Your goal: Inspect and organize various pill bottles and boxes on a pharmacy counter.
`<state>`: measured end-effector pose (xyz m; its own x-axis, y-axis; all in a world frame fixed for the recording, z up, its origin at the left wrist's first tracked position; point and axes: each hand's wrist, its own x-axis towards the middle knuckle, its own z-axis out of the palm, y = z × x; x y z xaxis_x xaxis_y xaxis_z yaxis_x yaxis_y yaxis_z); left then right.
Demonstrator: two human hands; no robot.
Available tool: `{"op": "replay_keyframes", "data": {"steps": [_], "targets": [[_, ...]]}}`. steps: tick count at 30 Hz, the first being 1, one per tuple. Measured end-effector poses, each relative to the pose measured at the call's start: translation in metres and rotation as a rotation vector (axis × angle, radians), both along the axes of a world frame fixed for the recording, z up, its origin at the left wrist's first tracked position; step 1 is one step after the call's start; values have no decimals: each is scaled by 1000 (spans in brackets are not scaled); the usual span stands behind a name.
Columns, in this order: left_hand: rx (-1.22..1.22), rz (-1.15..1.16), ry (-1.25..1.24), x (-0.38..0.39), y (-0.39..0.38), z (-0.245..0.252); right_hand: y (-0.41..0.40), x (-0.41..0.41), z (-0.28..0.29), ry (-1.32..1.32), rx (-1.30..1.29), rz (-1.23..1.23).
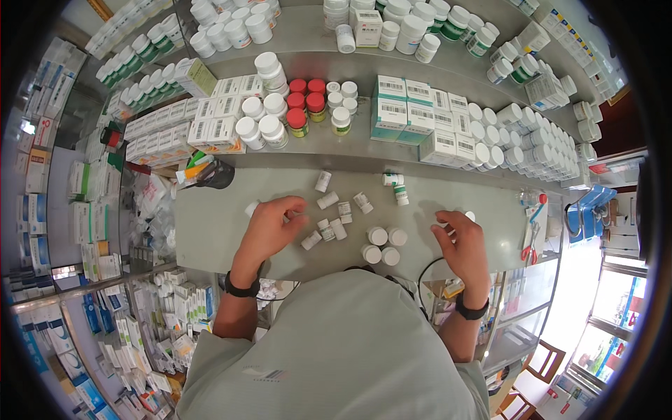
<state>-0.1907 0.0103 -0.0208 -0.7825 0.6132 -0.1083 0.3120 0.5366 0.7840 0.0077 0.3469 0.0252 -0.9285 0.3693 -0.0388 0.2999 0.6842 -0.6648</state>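
Note:
Over the left part of the grey counter (205, 231) is my left hand (278, 223), fingers curled and apart. A white round cap or bottle (252, 209) shows partly behind it. My right hand (457, 236) hovers at the right, thumb and fingers parted, with a white bottle top (470, 215) partly hidden behind its knuckles. No held object shows in either hand. Between them, several small white pill bottles (338, 229) lie scattered on their sides. Several white-capped bottles (377, 236) stand grouped near my body. Farther back lie two green-and-white bottles (401, 195), touching.
Shelves behind the counter hold white bottles (273, 131), red-capped bottles (297, 119) and medicine boxes (391, 113). A black mesh holder (223, 176) stands at the back left. Red-handled scissors (531, 247) and a clear plastic bottle (529, 198) are at the right end.

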Motion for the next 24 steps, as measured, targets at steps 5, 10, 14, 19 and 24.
{"op": "replay_keyframes", "data": {"steps": [5,10,14,19,24], "targets": [[19,-18,-90,2,7,3,0,5,6,12,-21,-70],[-42,-174,4,21,18,-8,5,2,8,-4,-5,-74],[13,-273,80,33,35,-5,-4,3,2,-14,-14,-3],[58,-342,130,35,55,1,-18,-4,-3,-83,-90,140],[64,-374,151,32,65,5,-26,-14,-18,-21,-73,369]]}}
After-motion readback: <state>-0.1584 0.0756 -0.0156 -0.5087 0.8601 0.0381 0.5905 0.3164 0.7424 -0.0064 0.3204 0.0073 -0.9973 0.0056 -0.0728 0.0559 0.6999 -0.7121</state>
